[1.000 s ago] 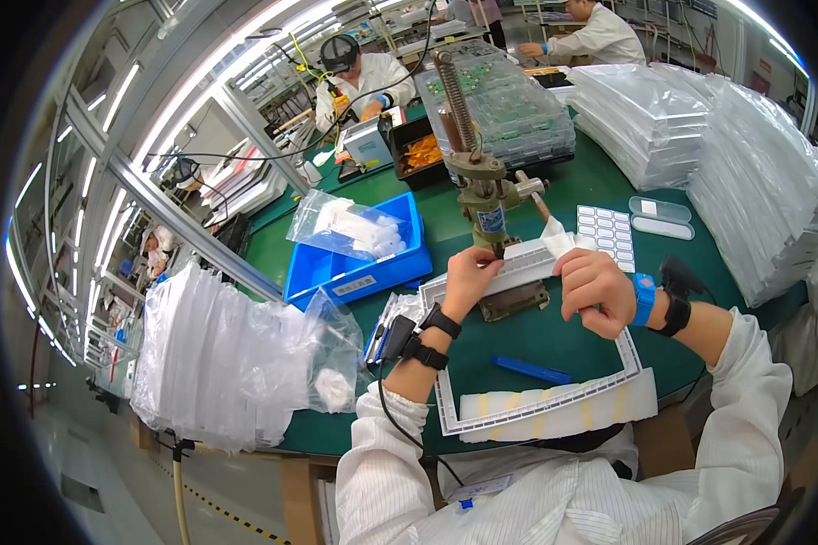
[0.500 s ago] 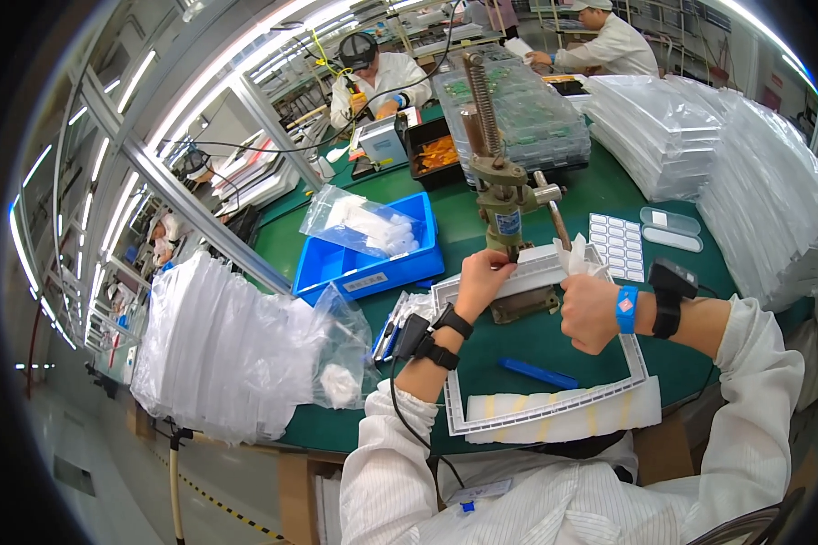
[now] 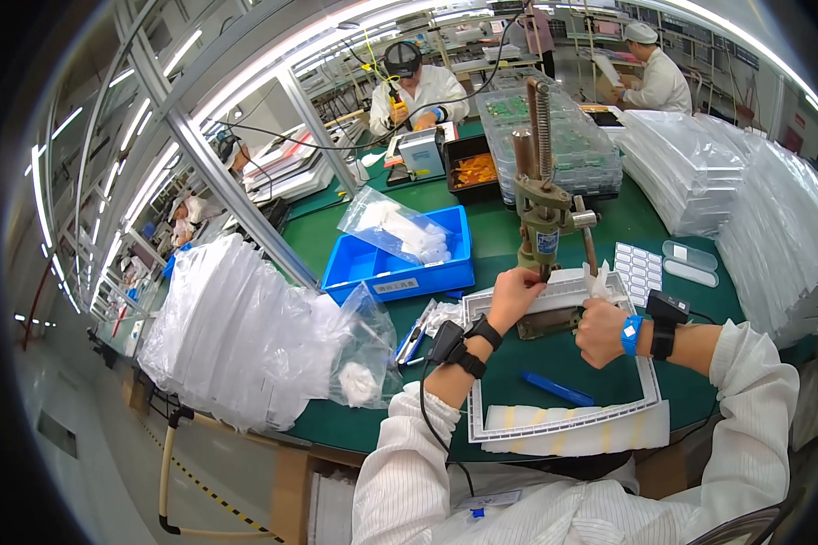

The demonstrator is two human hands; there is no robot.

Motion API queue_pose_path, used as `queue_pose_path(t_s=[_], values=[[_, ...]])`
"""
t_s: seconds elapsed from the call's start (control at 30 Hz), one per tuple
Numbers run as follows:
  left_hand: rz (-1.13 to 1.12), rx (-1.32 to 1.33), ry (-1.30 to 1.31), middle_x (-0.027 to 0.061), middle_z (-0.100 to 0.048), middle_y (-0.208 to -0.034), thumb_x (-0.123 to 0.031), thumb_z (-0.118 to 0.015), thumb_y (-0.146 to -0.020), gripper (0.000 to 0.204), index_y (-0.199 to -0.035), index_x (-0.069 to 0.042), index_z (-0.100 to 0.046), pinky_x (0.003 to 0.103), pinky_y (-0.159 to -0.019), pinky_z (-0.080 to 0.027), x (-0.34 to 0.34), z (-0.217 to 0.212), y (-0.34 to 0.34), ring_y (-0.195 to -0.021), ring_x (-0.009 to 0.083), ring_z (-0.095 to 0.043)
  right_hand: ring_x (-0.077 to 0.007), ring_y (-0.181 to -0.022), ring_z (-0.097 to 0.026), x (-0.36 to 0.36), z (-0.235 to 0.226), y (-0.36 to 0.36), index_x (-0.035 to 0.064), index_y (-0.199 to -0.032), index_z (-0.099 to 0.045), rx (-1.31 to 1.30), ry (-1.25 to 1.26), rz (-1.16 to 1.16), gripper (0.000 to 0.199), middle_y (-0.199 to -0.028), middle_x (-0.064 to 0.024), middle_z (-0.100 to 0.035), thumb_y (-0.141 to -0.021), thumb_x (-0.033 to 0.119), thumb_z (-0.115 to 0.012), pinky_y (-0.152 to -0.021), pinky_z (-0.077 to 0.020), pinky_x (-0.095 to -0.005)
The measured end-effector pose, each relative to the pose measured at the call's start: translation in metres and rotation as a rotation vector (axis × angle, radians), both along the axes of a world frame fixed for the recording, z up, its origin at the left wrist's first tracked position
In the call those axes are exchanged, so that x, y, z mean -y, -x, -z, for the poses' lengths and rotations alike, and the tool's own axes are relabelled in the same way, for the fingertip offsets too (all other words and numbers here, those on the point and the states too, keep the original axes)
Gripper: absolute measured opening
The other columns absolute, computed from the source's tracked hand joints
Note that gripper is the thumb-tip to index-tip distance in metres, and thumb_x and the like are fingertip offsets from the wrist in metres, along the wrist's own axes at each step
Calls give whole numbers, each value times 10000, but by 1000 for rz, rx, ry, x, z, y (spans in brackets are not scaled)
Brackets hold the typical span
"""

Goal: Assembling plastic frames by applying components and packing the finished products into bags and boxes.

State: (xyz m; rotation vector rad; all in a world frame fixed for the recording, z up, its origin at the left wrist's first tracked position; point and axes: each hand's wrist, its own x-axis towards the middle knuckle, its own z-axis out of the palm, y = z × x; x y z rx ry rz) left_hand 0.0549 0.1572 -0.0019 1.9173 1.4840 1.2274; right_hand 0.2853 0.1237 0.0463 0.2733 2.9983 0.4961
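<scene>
1 white frame (image 3: 476, 427), rectangular, ribbed: far bar across the base (image 3: 550, 324) of the press, near bar resting on a pale foam strip (image 3: 591, 438) with yellow bands. The strip presumably props and cushions that side while the far bar sits at the working point.

1 hand press (image 3: 536, 213), olive green, coiled spring on top, standing upright at the far bar, its ram pointing down toward it.

1 left hand (image 3: 518, 292): fingers drawn narrow at the foot of the ram, likely to steady something there. Whether anything sits between the tips, I cannot tell.

1 right hand (image 3: 602, 333): closed in a fist around the low end of the press's lever (image 3: 590, 250), where white wrapping (image 3: 600, 283) shows above the knuckles, probably padding for the grip.

1 blue tool (image 3: 556, 389), slim, lying within the frame's opening; kind unclear.

1 blue bin (image 3: 373, 289) left of the press, a clear bag (image 3: 395, 227) of white pieces lying across it, seemingly kept within the left hand's reach.

Obscured: the ram's contact point, behind the left fingers; part of the frame's right bar, behind the right hand and wrist; the contents of the left-hand wrapped stack (image 3: 236, 336), blurred by plastic.
</scene>
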Motion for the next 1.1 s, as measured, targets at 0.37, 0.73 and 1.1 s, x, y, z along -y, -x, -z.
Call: queue_pose_path(t_s=[0.37,0.73,1.1], values=[[-8,-56,-12,180,-733,-848,-166,-792,-767,248,-884,43,-730,340,-726,-568,0,1,-1,-774,277,-726,-263,-456,-572,6,-10,0,92,-530,-675,-57,-3,-28,256,-498,-116,-597,-682,289,-615,-610,-425,-366],[11,-42,-34,158,-742,-869,-157,-785,-786,224,-886,37,-733,334,-739,-571,-1,-2,9,-806,260,-731,-137,-605,-550,-51,-190,-2,14,-647,-565,-1112,1229,-14,209,-658,-58,-557,-790,164,-545,-603,-456,-293],[60,28,-23,141,-727,-875,-111,-789,-786,182,-899,21,-735,329,-736,-573,0,3,0,-799,251,-722,-177,-707,-628,-221,-154,85,26,-970,-584,-1699,1125,440,326,-830,-78,-608,-998,339,-498,-657,-529,-316]])
